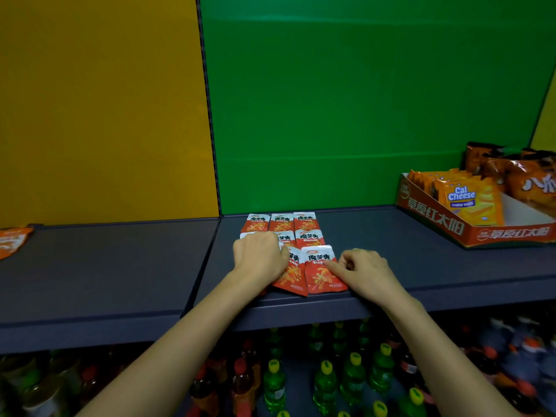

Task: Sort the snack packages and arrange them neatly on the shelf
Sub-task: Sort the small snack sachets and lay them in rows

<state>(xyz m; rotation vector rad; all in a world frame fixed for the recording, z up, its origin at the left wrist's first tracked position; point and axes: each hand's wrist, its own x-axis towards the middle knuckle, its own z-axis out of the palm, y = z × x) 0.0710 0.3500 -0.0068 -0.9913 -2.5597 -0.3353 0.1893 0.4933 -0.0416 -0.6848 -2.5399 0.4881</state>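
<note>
Left hand (260,257) flat on red foil snack packets (307,225) at the dark metal shelf's (391,257) front lip, right hand's (365,272) straight forefinger pressing the rightmost, shelf room beyond.

"Cal Cheese" on orange packet (469,203), "草原红太阳" on red tray (433,220), "魔芋爽" on red sachets (316,281)

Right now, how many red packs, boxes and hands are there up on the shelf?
Red packs: 8 showing; the left hand may hide more
Box: 1
Hands: 2, counting the right hand
Total: 11
</note>
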